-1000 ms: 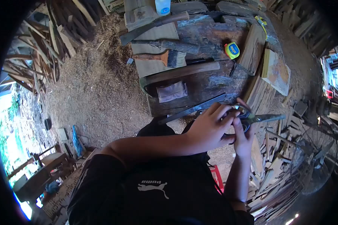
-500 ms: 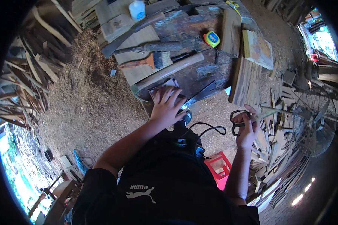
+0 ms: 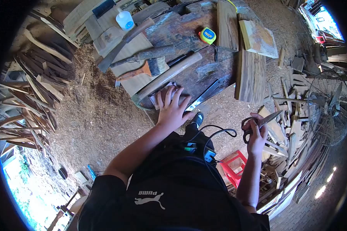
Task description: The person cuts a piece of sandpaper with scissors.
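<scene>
My left hand [image 3: 172,109] lies flat with its fingers spread at the near edge of the wooden workbench [image 3: 173,34]. A pale, sheet-like piece [image 3: 154,101] is partly hidden beneath its fingers. Off to the right, beyond the bench, my right hand [image 3: 256,133] grips a pair of scissors [image 3: 269,119] by the dark handles, the blades pointing up and right. Close to my left hand are a long wooden handle [image 3: 173,74] and a flat, dark saw-like blade [image 3: 209,92]. Farther up the bench lies a paintbrush [image 3: 142,72].
A yellow tape measure [image 3: 208,35], a white bottle [image 3: 125,20] and thick boards [image 3: 250,77] are on the bench. At right stands a fan [image 3: 329,104] beside heaped wood offcuts. A red stool [image 3: 235,165] and a looped black cable [image 3: 223,130] are near my body.
The camera view has shifted. The scissors in my right hand have turned, so their blades now show plainly. My left hand still rests on the sheet, fingers spread.
</scene>
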{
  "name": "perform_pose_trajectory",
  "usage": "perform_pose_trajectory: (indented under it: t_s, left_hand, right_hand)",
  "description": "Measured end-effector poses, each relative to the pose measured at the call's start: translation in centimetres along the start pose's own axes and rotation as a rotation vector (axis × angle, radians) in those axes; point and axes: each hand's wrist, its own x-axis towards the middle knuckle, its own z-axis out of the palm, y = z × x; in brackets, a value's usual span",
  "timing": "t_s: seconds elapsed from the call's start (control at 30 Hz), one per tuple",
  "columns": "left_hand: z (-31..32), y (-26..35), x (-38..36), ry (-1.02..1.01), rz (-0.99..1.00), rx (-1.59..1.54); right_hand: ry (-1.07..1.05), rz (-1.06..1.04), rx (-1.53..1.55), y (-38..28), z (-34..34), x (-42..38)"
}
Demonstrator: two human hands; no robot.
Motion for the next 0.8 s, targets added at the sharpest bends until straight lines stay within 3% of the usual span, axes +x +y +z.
perform_pose_trajectory:
  t_s: [0.17,0.33,0.47,0.8]
  left_hand:
    - [1.0,-2.0,0.7,0.041,-0.089,0.012]
    - [0.2,-2.6,1.6,0.136,-0.04,0.183]
    - [-3.1,-3.1,2.8,0.134,-0.133,0.111]
    - [-1.9,-3.4,3.1,0.124,-0.094,0.084]
  right_hand:
    - [-0.042,0.001,-0.01,0.3,0.4,0.0]
    - [-0.07,0.0,-0.026,0.0,1.4,0.0]
    - [-0.131,0.01,0.005,-0.1,2.1,0.1]
    - [-0.242,0.044,-0.052,0.3,4.7,-0.4]
